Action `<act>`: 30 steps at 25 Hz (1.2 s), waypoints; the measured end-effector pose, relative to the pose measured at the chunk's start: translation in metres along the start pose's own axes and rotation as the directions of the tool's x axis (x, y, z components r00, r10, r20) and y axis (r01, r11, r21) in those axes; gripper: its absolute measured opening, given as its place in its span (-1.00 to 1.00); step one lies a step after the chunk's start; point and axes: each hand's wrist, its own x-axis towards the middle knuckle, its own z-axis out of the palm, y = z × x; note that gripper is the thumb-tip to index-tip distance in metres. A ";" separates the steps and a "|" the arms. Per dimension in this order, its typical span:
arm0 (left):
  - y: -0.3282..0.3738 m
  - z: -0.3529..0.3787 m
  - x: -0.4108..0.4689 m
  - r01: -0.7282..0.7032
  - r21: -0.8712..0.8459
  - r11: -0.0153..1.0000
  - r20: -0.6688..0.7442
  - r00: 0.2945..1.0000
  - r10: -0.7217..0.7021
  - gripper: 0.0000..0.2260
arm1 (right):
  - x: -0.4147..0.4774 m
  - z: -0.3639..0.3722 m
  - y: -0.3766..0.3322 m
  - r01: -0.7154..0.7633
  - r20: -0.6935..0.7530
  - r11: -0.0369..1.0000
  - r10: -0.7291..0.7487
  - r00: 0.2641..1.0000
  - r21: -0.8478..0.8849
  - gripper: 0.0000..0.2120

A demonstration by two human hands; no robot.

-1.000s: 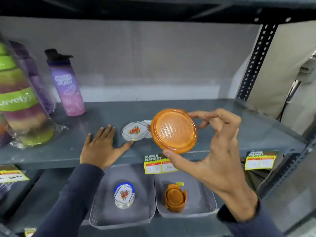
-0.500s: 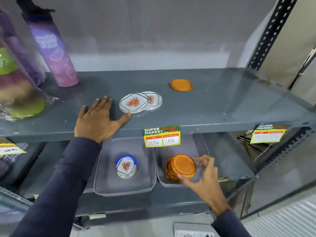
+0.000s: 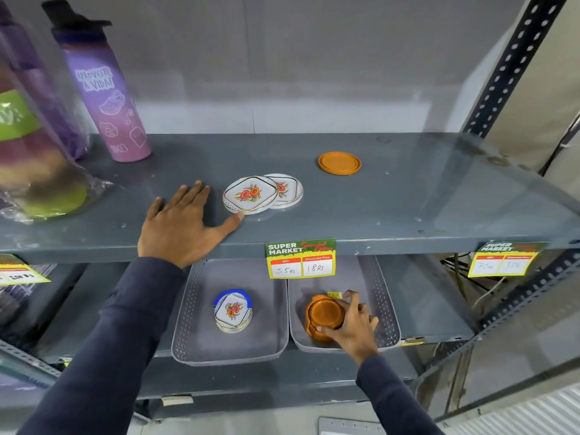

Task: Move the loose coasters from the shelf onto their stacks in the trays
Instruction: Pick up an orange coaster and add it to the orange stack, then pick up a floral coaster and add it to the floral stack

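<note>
My right hand grips an orange coaster that sits on top of the orange stack in the right grey tray on the lower shelf. One loose orange coaster lies on the upper shelf. Two overlapping white floral coasters lie near the shelf's front. My left hand rests flat on the shelf beside them, thumb close to the nearer one. A stack of floral coasters stands in the left grey tray.
A purple bottle and wrapped green and purple containers stand at the shelf's left. Price tags hang from the shelf's front edge. A perforated black upright rises at the right.
My right hand carried the orange coaster from in front of the upper shelf down onto the orange stack in the right tray. My left hand stayed flat on the shelf.
</note>
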 end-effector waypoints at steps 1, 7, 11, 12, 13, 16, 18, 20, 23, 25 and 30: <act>0.001 0.000 0.000 0.003 -0.002 1.000 -0.002 1.000 -0.003 -0.08 | 0.000 0.001 0.000 0.009 0.001 1.000 -0.009 1.000 -0.007 -0.10; 0.001 -0.001 0.000 0.007 -0.005 1.000 -0.004 1.000 -0.007 -0.08 | 0.003 0.002 -0.001 0.038 0.021 0.997 -0.037 0.999 -0.060 -0.08; 0.001 -0.002 -0.001 0.003 -0.001 1.000 0.000 1.000 -0.003 -0.09 | 0.003 0.000 -0.001 0.052 0.083 0.996 -0.047 0.995 -0.069 -0.10; 0.001 -0.002 -0.001 0.005 0.000 1.000 0.003 1.000 -0.005 -0.09 | 0.000 -0.002 -0.003 0.065 0.085 0.997 -0.061 0.995 -0.044 -0.13; 0.001 -0.003 -0.001 0.007 0.000 1.000 0.004 1.000 -0.007 -0.09 | -0.005 -0.005 -0.005 0.090 0.067 0.996 -0.090 0.994 0.002 -0.17; 0.003 -0.002 -0.002 0.014 0.006 1.000 0.005 1.000 -0.014 -0.10 | -0.035 -0.029 -0.021 0.310 -0.090 0.941 -0.300 0.950 0.135 -0.43; 0.004 -0.001 -0.003 0.018 0.007 1.000 -0.006 1.000 -0.018 -0.09 | -0.064 -0.056 -0.044 0.526 -0.276 0.837 -0.475 0.836 0.151 -0.64; 0.005 -0.001 -0.004 0.023 -0.002 1.000 -0.007 1.000 -0.023 -0.09 | -0.088 -0.089 -0.076 0.715 -0.458 0.694 -0.613 0.644 0.077 -0.66; 0.006 -0.003 -0.003 0.026 -0.004 1.000 0.009 1.000 -0.026 -0.11 | -0.103 -0.136 -0.132 0.834 -0.622 0.549 -0.636 0.456 0.050 -0.65; 0.005 -0.003 -0.004 0.028 -0.009 1.000 0.024 0.999 -0.028 -0.12 | -0.102 -0.158 -0.171 0.855 -0.667 0.513 -0.609 0.430 0.083 -0.66; 0.004 -0.006 -0.004 0.028 -0.026 0.999 0.015 0.999 -0.028 -0.15 | -0.050 -0.172 -0.260 0.787 -0.490 0.603 -0.651 0.580 0.131 -0.29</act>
